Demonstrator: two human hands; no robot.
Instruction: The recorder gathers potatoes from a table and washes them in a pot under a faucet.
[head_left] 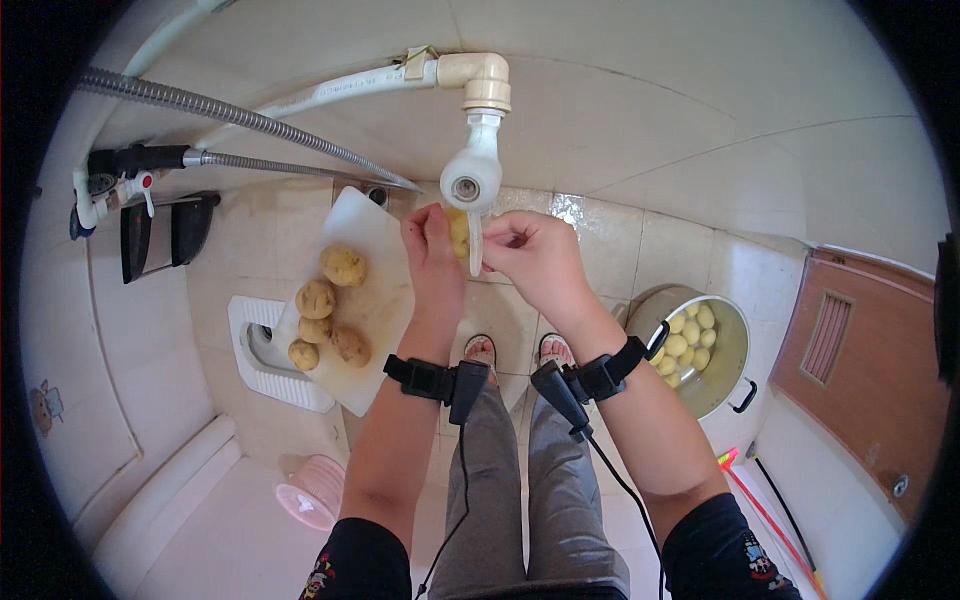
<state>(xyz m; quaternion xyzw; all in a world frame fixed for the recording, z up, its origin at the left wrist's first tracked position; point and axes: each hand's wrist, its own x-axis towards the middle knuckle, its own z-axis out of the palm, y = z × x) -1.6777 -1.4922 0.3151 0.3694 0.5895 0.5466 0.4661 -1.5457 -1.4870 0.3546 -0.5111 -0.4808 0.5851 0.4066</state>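
The left hand (433,255), fingers bent, grips a potato (459,232) beside the white tap (470,182). The right hand (540,258) is curled; its hold is hidden. Brown potatoes (316,299) lie leftward, potfuls of pale potatoes (676,345) rightward.

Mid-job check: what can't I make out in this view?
Head view:
- Potato in the left hand: partly hidden by the white tap.
- Whether the right hand holds anything: its own fingers and the tap hide that.
- Potato count in the pot: upper ones cover any below.
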